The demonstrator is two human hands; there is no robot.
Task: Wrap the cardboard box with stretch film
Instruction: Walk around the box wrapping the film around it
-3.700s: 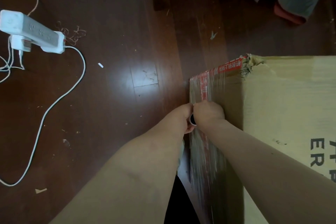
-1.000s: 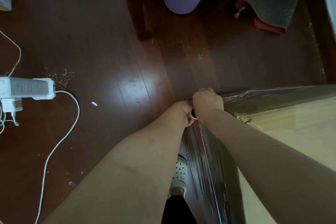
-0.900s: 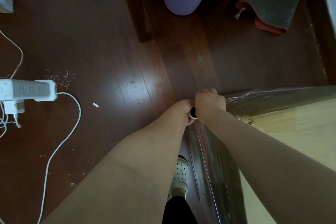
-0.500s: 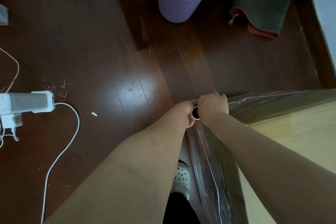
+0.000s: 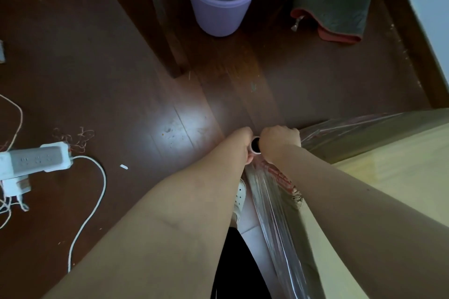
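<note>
Stretch film roll [image 5: 255,145], held end-on to the camera so that the dark hollow of its pale core shows, at the near-left corner of the cardboard box [image 5: 401,177]. The left hand [image 5: 241,143] and right hand [image 5: 279,139] flank the core end, both curled round it, knuckles almost touching. The box stands on the dark wooden floor [image 5: 121,80], with its pale brown top face toward the lower right. Glossy stretch film [image 5: 274,221] runs down the box side below the hands, and a second stretch covers the far side to the right of the right hand. A red printed strip [image 5: 279,175] lies under the film at the box corner; its print is too blurred to read. A white shoe [image 5: 240,199] shows between the left forearm and the film.

Farther along the floor stand a purple bin [image 5: 218,14], lined with crinkled clear plastic, and a grey red-edged cloth [image 5: 337,12]. A white power strip [image 5: 36,160] with its cable [image 5: 97,192] lies toward the floor's left edge; no marking on it is legible.
</note>
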